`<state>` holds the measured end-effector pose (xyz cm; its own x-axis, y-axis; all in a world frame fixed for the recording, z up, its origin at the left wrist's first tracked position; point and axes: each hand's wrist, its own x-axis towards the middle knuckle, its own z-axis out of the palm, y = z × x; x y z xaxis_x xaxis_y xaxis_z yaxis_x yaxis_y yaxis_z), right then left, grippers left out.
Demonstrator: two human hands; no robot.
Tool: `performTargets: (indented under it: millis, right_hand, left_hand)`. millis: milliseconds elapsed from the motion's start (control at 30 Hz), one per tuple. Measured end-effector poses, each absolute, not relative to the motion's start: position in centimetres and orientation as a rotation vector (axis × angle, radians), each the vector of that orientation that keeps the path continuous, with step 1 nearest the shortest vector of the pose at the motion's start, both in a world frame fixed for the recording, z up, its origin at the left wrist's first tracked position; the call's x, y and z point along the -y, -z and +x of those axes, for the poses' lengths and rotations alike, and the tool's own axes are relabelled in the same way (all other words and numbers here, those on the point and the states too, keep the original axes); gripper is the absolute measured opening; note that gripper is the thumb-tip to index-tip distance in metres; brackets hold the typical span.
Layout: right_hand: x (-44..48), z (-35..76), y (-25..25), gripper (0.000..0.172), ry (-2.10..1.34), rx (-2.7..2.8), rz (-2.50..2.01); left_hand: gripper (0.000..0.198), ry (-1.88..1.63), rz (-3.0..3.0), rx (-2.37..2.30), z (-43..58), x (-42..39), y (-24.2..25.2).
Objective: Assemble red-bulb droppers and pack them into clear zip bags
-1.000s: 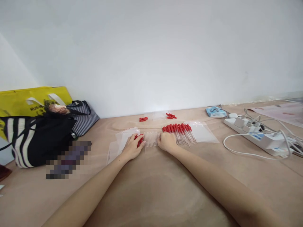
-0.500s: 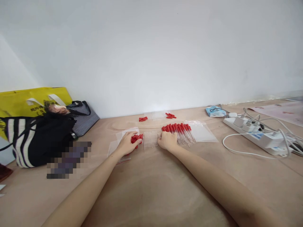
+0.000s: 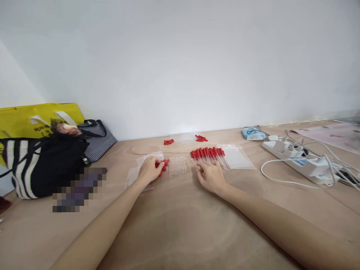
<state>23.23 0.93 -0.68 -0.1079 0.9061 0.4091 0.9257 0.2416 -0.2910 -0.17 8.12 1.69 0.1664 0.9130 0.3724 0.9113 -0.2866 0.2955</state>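
Observation:
My left hand (image 3: 150, 168) is over a small heap of red rubber bulbs (image 3: 164, 165), thumb and fingers closed at one of them; the fingertips are partly hidden. My right hand (image 3: 210, 175) pinches a thin clear dropper tube (image 3: 194, 162), its end pointing up and to the left. Between the hands lies a row of clear dropper tubes (image 3: 177, 165), side by side. Just beyond my right hand are several droppers with red bulbs fitted (image 3: 209, 153), laid in a row partly over a clear zip bag (image 3: 240, 157).
More clear tubes (image 3: 188, 138) lie near the wall between two small piles of red bulbs (image 3: 168, 142). A power strip (image 3: 292, 161) with tangled white cables and a blue mask (image 3: 253, 134) are on the right. Bags (image 3: 50, 165) and a blurred-out dark object (image 3: 80, 189) occupy the left.
My right hand has moved right and toward me from the tube row, with a tube in its fingers. My left hand stays at the red bulbs.

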Motion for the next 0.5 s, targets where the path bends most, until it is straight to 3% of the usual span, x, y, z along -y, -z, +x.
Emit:
performTargets:
  millis: [167, 300, 500]
  right_hand:
    - [0.0, 26.1, 2.3, 0.021, -0.028, 2.087, -1.424]
    - [0.2, 26.6, 2.7, 0.019, -0.079, 2.054, -1.391]
    - [1.2, 25.1, 2.0, 0.015, -0.078, 2.159, -1.346]
  left_hand:
    - [0.01, -1.044, 2.533, -1.617, 0.4, -4.6, -2.2]
    - [0.008, -0.886, 2.659, -1.173, 1.0, -0.6, -1.0]
    - [0.014, -0.743, 2.611, -1.153, 1.6, 1.1, 0.0]
